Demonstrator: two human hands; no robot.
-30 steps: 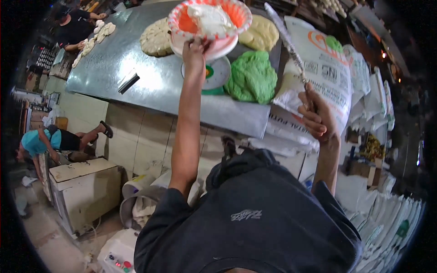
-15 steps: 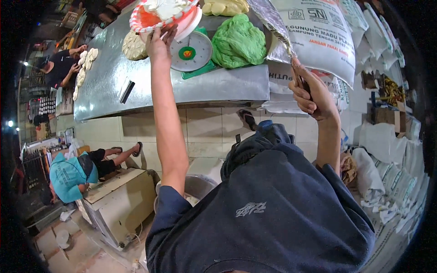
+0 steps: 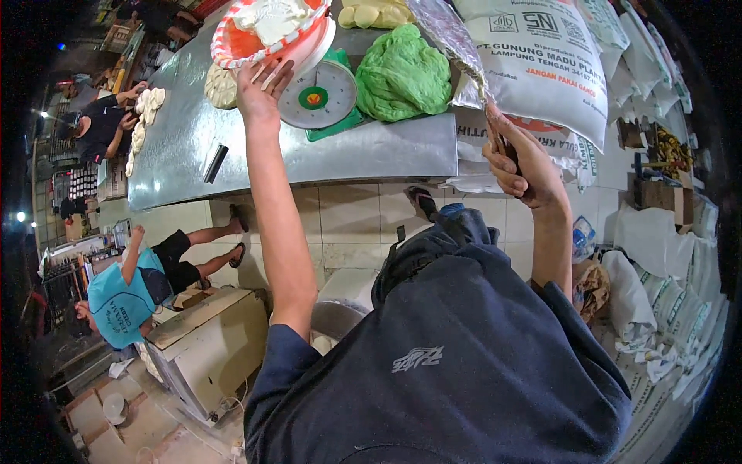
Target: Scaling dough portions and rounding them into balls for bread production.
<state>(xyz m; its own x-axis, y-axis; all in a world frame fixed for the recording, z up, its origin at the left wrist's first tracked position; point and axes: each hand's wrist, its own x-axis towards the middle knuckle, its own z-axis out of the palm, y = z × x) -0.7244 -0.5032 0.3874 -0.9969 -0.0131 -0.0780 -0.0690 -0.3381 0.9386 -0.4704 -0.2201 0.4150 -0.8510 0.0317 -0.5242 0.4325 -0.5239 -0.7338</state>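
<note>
My left hand reaches forward with its fingers apart, against the near side of a red-and-white striped basin. Soft white stuff fills the basin, which sits tilted over a green dial scale. A dark brown, slim tool is gripped in my right hand; its working end cannot be made out. That hand's index finger points up beside a crumpled silver foil bag. Between the scale and the bag lies a bunched green plastic bag.
Large white printed sacks stand at the right of the metal table. A black-handled scraper-like piece and pale dough lie on it. A person in turquoise is by a box-shaped cabinet; others work at far left.
My left hand has shifted slightly left and down, its fingers now spread more. My right hand has dropped a little. The person in turquoise has raised an arm.
</note>
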